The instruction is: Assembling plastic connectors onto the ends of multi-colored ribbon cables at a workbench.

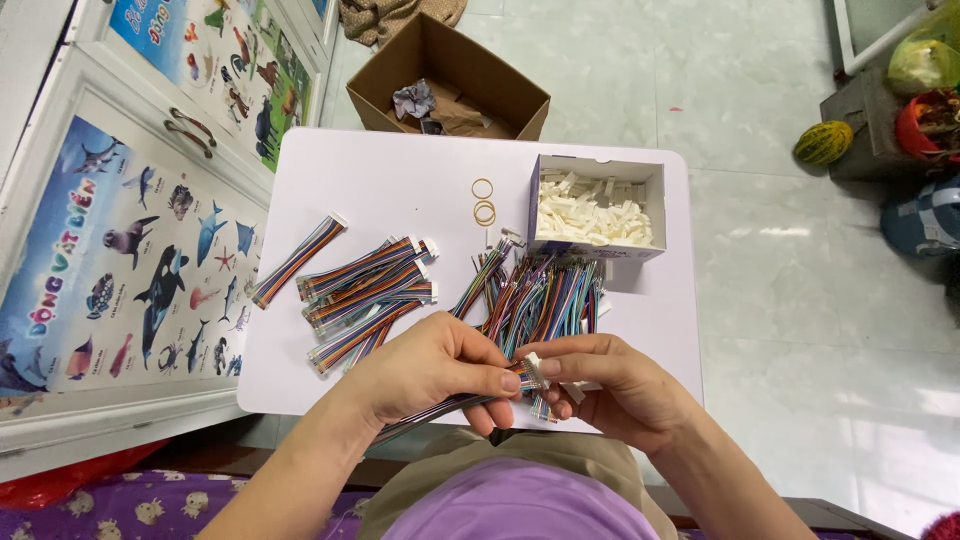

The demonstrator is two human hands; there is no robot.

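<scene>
Small white rectangular table (400, 170), viewed from above. Finished multicoloured ribbon cables with white plastic end connectors (365, 290) laid out left of centre; loose unfinished wire pile (545, 295) at centre; white cardboard box of white connectors (597, 210) behind it. At near edge, left hand (425, 370) and right hand (610, 385) together, fingertips pinching one cable's white connector (532, 372). Judged partly complete.

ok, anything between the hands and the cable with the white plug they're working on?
Nothing visible. The left hand and right hand both already hold the striped cable, fingers pinching the white plug. The loose cable pile lies behind them on the white table, apart.
</scene>
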